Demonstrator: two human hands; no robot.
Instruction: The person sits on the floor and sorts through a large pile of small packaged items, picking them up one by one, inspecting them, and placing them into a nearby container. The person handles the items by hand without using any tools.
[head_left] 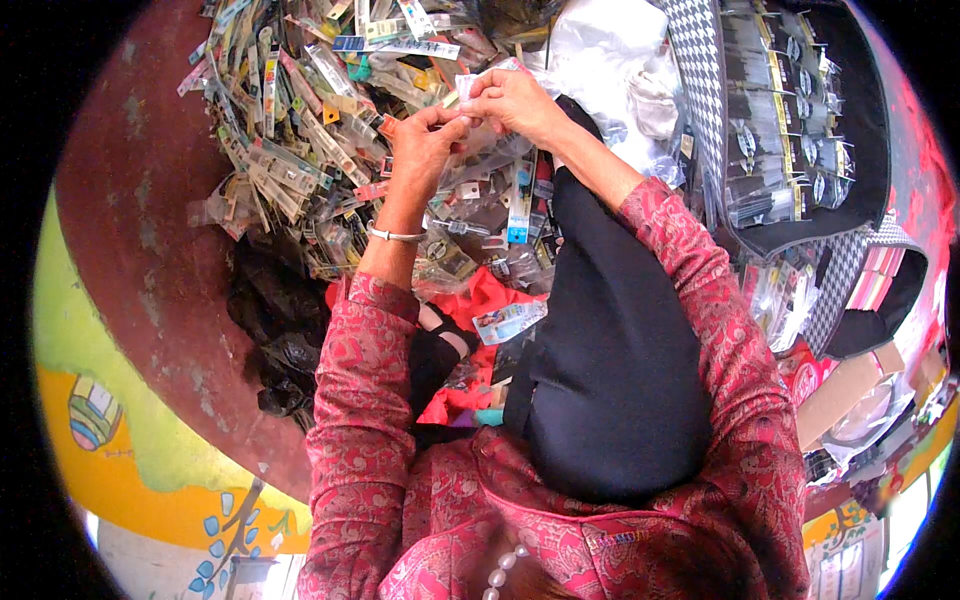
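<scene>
My left hand (430, 142) and my right hand (512, 100) meet over a big heap of small packets (310, 130). Both hands are closed, fingertips pinched together on a small clear plastic packet (490, 152) that hangs partly below them. A pale card end (465, 86) shows beside the right fingertips; whether it belongs to the same packet I cannot tell. The fingers hide most of what they pinch. The heap is made of narrow clear sleeves with coloured card strips, spread under and to the left of my hands.
White plastic bags (610, 70) lie right of the heap. An open houndstooth case (705, 90) at the right holds rows of packaged items. Beyond my right arm are a smaller case (880, 285) and a cardboard box (850, 390). Black plastic (285, 330) lies left; red cloth (480, 300) lies between my legs.
</scene>
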